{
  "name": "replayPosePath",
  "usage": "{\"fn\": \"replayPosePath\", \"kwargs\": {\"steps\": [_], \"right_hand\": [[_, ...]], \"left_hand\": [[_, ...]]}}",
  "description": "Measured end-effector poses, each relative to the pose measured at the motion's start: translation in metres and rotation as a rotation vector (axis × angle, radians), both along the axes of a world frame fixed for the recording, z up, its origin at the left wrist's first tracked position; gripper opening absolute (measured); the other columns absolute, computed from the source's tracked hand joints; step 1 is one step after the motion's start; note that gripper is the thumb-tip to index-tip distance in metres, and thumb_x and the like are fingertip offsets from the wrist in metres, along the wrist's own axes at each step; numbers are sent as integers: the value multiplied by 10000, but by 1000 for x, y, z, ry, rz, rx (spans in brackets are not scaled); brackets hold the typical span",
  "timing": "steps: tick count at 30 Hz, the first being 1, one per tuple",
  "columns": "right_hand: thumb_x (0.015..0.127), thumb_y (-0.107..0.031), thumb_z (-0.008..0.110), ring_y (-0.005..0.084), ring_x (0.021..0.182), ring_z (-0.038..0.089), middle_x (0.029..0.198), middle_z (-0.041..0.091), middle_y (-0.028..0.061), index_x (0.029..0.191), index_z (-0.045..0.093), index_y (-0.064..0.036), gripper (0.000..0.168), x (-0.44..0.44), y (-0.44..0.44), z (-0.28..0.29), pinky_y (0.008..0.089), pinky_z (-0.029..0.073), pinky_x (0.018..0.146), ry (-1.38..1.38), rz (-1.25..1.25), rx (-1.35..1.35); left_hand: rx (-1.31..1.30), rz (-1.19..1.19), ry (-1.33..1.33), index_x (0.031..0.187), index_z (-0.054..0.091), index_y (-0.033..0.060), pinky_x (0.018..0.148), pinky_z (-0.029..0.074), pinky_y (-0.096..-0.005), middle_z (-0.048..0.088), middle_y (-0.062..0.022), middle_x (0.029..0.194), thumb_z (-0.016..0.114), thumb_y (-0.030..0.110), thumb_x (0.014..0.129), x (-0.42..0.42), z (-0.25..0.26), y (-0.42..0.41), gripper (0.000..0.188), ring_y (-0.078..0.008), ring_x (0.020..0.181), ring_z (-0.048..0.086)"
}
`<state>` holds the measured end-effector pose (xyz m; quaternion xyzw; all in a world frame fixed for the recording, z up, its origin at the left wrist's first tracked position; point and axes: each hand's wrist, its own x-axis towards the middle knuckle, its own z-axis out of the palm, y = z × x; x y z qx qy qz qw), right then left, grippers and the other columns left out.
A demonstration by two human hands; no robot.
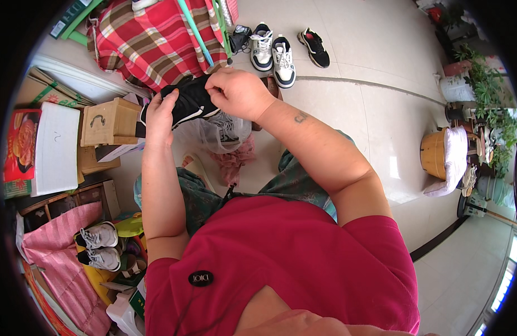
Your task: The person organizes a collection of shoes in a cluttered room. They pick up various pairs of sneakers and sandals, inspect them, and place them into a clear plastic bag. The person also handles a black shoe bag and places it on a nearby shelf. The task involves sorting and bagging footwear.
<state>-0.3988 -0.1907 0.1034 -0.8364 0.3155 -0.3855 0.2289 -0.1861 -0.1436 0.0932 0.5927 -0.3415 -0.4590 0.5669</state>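
Observation:
A black shoe with white trim on its side is held up in front of me, lying sideways between both hands. My left hand grips its left end, thumb on top. At the other end, the curled fingers of my right hand close on the shoe's edge; their tips are partly hidden. Just below the shoe is a clear plastic bag with a laced shoe visible inside. Pink ruffled cloth lies under the bag, between my legs.
White-and-navy sneakers and a single black sneaker stand on the tiles ahead. A red plaid cloth drapes over a green frame. Cardboard boxes and worn white sneakers are at left. A wooden bucket stands far right.

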Motion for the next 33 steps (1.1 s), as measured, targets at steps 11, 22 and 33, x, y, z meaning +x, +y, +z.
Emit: {"fn": "replayPosePath", "kwargs": {"steps": [11, 22, 33], "right_hand": [[816, -107, 665, 187, 708, 642, 817, 669, 86, 931, 671, -44, 131, -18, -23, 9, 294, 517, 665, -81, -164, 68], [811, -164, 669, 221, 711, 644, 858, 661, 92, 939, 686, -64, 164, -23, -29, 5, 316, 520, 673, -70, -198, 225], [789, -319, 699, 295, 809, 665, 879, 661, 139, 1021, 628, -43, 367, 17, 4, 3, 386, 539, 704, 221, -203, 246]], "left_hand": [[40, -113, -28, 1200, 576, -56, 939, 399, -287, 631, -89, 1116, 660, 277, 862, 9, -9, 1, 483, -155, 1056, 555], [28, -143, 452, 1269, 526, 50, 1026, 304, -364, 575, -59, 1282, 457, 524, 928, -11, 12, 5, 589, -183, 1192, 487], [4, -371, 706, 1172, 527, -71, 1096, 307, -392, 571, -152, 1215, 318, 668, 925, -41, 2, 10, 806, -251, 1206, 487]]}}
